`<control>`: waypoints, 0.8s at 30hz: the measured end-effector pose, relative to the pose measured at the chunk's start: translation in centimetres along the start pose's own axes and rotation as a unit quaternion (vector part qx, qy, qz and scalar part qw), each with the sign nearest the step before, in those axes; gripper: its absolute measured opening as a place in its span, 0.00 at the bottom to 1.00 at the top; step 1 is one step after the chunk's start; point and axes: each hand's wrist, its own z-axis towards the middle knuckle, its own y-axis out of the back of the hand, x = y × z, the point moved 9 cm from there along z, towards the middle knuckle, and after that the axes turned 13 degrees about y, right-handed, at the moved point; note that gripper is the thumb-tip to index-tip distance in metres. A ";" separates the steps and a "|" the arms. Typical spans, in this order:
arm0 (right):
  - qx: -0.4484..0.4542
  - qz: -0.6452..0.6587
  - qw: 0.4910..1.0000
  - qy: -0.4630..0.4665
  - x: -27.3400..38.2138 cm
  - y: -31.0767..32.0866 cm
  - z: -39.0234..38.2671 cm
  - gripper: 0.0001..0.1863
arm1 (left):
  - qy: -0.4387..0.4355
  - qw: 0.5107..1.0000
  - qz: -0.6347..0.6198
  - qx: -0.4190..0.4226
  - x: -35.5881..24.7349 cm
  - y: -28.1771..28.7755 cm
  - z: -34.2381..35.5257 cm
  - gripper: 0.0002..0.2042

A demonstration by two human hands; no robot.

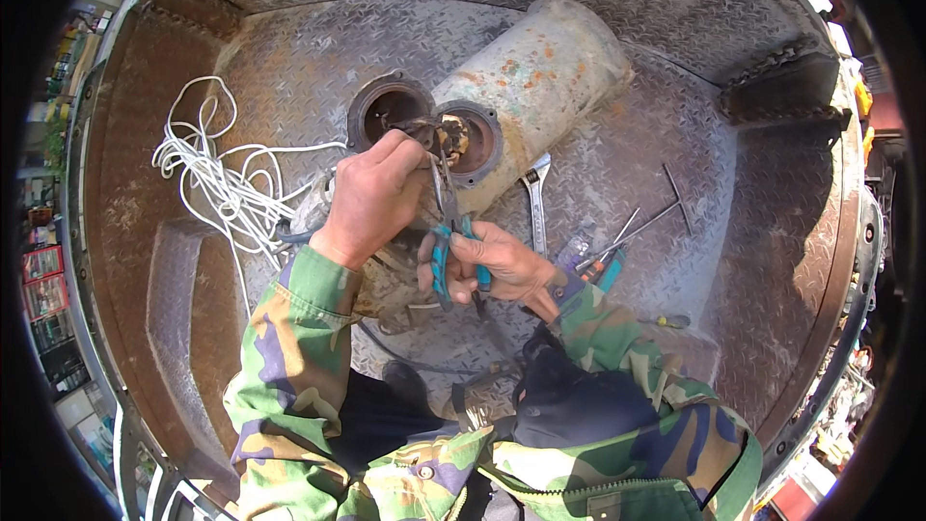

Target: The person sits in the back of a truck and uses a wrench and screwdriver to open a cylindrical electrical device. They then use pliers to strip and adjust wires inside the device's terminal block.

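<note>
My right hand (506, 262) is closed round the teal-and-black handles of long-nosed pliers (441, 265), whose jaws point up toward the round openings. The fingers of my left hand (376, 195) are bent in a pinch on dark wires (417, 127) between those openings; the fingertips are partly hidden. A worn grey cylindrical motor housing (545, 63) lies slantwise on the floor, with orange and green stains. Its near end has a flanged round port (490, 150) with yellowish and dark matter inside. Beside it, to the left, is a dark, rusty ring-shaped opening (359, 111).
Tangled white cord (217, 178) lies at the left. On the right are an adjustable wrench (536, 203), a T-handled rod (675, 199), screwdrivers (610, 249) and another screwdriver (666, 321). Rusty metal walls (772, 232) surround the tread-plate floor (289, 48).
</note>
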 end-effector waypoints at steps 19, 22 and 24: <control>-0.021 -0.449 0.886 -0.118 8.3 2.0 -0.8 0.13 | -0.021 0.999 -0.002 0.044 0.9 -0.3 0.0 0.09; 0.136 -0.813 0.552 -0.125 14.9 -2.2 1.3 0.13 | -0.047 0.997 0.013 0.063 0.3 -0.6 0.2 0.10; 0.249 -0.901 0.332 -0.127 15.6 -6.5 4.5 0.08 | -0.028 0.997 0.033 0.058 1.0 0.8 -0.5 0.10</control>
